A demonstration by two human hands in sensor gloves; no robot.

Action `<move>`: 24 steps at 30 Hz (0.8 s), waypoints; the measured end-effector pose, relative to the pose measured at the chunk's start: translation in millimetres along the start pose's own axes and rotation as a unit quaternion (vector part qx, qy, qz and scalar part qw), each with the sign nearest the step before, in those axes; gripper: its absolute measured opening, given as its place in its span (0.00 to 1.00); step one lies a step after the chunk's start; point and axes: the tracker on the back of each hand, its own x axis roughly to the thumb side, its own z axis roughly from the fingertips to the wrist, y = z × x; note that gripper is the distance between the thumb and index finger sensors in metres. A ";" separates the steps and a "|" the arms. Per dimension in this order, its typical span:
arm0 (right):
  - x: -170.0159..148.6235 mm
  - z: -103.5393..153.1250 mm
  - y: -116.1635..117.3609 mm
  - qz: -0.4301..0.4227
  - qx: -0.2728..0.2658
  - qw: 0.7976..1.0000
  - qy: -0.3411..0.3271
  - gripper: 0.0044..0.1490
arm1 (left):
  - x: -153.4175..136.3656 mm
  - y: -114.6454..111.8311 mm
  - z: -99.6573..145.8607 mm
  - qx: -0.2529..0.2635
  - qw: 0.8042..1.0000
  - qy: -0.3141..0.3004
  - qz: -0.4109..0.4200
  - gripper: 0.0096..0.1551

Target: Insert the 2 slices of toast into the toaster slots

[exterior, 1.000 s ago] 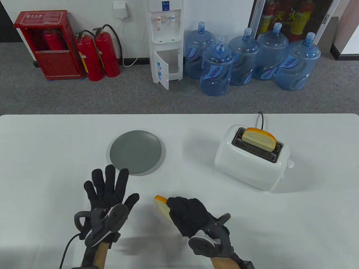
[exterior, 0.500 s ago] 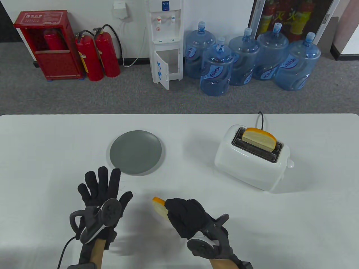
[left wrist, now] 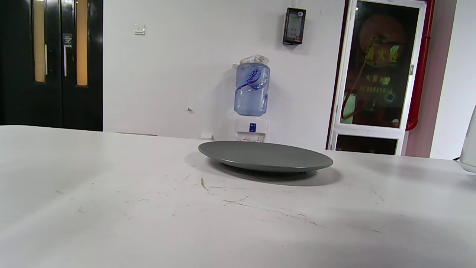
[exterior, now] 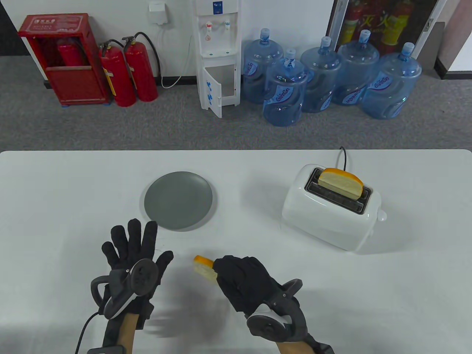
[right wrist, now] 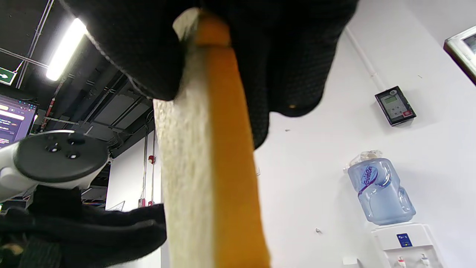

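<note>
A slice of toast [exterior: 204, 266] is gripped by the right hand [exterior: 245, 282] over the near middle of the white desk [exterior: 55, 191], its orange crust end pointing out to the left past the curled fingers; in the right wrist view the slice [right wrist: 208, 156] is seen edge-on, pinched between the gloved fingers [right wrist: 293, 56] at the top of the picture. The left hand [exterior: 134, 254] is held flat and spread just left of that slice, fingers straight, with nothing in it, its fingertips just short of the near rim of a grey plate [exterior: 179, 200]. The plate is shown bare in the left wrist view [left wrist: 264, 156], where no fingers are seen. A white toaster [exterior: 330, 208] is set well apart to the right on the desk, turned at an angle, with a second slice of toast [exterior: 341, 182] standing up out of its farther slot; the nearer slot is seen as a dark open strip. A black cord [exterior: 343, 156] is led from behind the toaster over the far desk edge. Nothing is seen on the desk between the held slice and the toaster. On the floor beyond, blue water bottles [exterior: 320, 81], a water dispenser [exterior: 217, 55] and red fire extinguishers [exterior: 129, 73] are lined up along the wall.
</note>
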 end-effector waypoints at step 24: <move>-81.7 -85.8 -155.0 -0.029 -0.109 0.983 0.144 0.30 | -3.4 -0.8 0.1 -0.015 1.000 0.006 0.005 0.46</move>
